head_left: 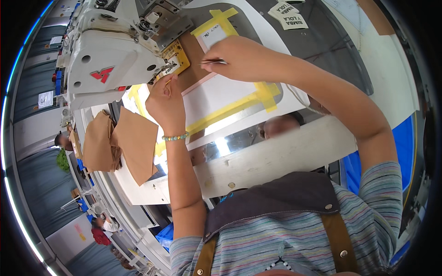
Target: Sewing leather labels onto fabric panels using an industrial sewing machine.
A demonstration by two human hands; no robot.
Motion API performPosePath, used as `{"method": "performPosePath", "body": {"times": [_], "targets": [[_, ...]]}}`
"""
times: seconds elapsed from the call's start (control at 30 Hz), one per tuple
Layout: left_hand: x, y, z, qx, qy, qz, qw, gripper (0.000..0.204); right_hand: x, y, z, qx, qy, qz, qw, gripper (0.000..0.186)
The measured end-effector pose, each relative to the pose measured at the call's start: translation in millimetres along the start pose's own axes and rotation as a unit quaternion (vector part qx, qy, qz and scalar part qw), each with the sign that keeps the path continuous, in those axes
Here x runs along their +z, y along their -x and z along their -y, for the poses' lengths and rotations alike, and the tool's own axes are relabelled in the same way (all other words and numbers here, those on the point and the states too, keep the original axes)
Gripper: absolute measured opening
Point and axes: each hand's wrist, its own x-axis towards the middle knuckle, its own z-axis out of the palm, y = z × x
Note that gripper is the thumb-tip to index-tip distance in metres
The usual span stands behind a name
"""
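Note:
My left hand is closed with its fingertips pinched, just below the needle area of a white sewing machine. What the pinch holds, if anything, is too small to make out. Beside those fingertips, a white label with black print lies at a yellow plate under the machine head. A brown panel extends out from there beneath both hands. Above this panel my right hand is closed on a small, thin, dark-edged piece; its kind does not show clearly.
Yellow tape borders a white sheet on the work surface. Several brown panels are piled at the left. More printed white labels lie at the far right. A white table edge runs in front of me.

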Motion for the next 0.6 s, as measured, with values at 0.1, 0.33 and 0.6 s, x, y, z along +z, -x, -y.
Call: {"method": "performPosePath", "body": {"times": [0.1,0.33,0.6], "targets": [[-8,7,-10,-0.003,-0.005,-0.004,1.0,0.013,10,-31,0,-0.085,0.107,-0.047,0.99,0.026],[-11,11,-18,0.005,-0.02,0.016,1.0,0.014,35,-63,-9,-0.169,0.117,-0.077,0.976,0.021],[-1,6,-10,0.037,-0.021,-0.018,0.999,0.015,38,-78,-16,-0.189,0.078,-0.071,0.976,0.017]]}}
